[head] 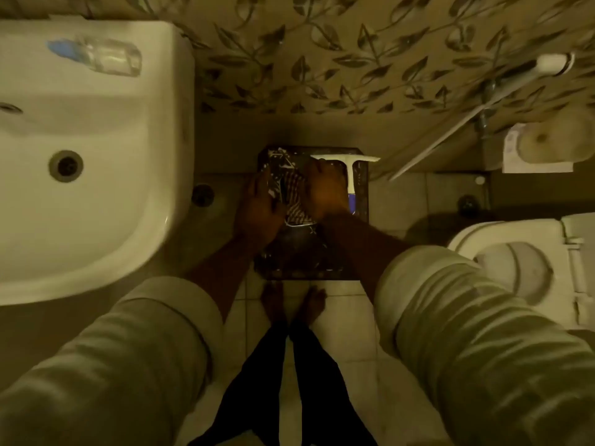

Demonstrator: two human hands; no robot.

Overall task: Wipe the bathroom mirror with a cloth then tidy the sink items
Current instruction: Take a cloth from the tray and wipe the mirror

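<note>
Over a dark perforated crate (362,201), both hands (260,210) (325,191) hold striped cloth (297,201).

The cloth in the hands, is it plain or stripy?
Stripy: the cloth has dark and light stripes, seen in the head view.

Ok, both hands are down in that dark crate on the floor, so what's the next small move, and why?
Probably lift the striped cloth clear of the crate. Both the left hand and right hand are already on it, the squeegee lies untouched beside them, and the mirror job needs the cloth first.
</note>
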